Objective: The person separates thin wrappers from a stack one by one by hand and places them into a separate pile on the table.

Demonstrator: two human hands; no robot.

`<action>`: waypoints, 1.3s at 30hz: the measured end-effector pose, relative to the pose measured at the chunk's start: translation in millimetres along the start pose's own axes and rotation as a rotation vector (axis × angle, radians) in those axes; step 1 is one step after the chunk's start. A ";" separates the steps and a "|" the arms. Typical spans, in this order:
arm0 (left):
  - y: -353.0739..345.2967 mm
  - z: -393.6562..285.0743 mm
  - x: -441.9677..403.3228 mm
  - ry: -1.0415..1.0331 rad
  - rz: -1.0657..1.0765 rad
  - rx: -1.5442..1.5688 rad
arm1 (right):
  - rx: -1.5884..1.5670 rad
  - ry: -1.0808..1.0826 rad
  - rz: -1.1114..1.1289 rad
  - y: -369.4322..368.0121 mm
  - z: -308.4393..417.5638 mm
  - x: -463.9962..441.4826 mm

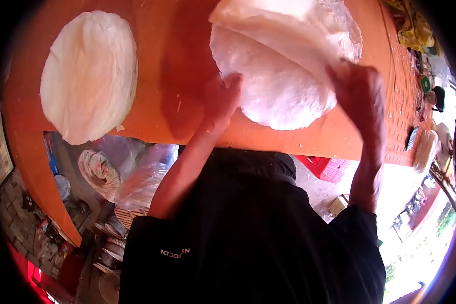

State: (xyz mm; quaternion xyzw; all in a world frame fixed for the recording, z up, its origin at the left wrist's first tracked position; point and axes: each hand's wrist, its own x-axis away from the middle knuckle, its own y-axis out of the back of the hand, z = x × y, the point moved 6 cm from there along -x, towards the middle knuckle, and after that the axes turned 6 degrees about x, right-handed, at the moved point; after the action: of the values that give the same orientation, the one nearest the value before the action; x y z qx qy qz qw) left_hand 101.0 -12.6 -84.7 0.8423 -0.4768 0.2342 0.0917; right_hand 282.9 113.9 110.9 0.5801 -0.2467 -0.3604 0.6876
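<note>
A large, soft white sheet (283, 86), rounded and layered, lies on the orange table; I cannot tell whether it is dough or fibre. Its upper layer is folded back, leaving a long crease across it. My left hand (225, 99) is at the sheet's left edge, thumb bent against it, the other fingers partly hidden. At the right edge, my right hand (358, 91) has its fingers closed on the folded layer, slightly blurred. Farther left, apart from both hands, lies a flat oval sheet (89, 78) of similar pale material.
The orange table (172, 119) ends just before my body. Below it on the left are clear plastic bags (144, 185) and a bundled cloth (100, 172). A red crate (329, 168) stands below on the right. Small items and a phone-like object (413, 138) line the right side.
</note>
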 end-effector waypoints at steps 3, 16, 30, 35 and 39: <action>10.9 -3.2 10.0 0.012 -0.111 0.184 | 0.154 -0.065 0.007 37.7 -60.6 -25.2; 84.5 5.8 33.5 0.100 -0.030 0.245 | 0.329 -0.116 -0.188 88.5 0.4 7.2; 63.2 -9.6 57.7 0.120 0.156 0.511 | -0.163 0.125 0.303 -111.4 132.8 46.1; 68.0 -0.8 62.0 0.211 0.168 0.641 | -0.149 0.028 0.304 -115.1 142.4 40.4; 73.3 17.8 62.6 0.293 0.189 0.562 | -0.261 0.051 0.303 -118.3 159.7 42.5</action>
State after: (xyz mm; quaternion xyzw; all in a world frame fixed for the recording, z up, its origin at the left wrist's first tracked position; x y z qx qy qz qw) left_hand 71.7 -105.7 -75.1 0.7441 -0.4511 0.4828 -0.0986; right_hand 163.5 -26.3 24.8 0.4510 -0.2648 -0.2667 0.8095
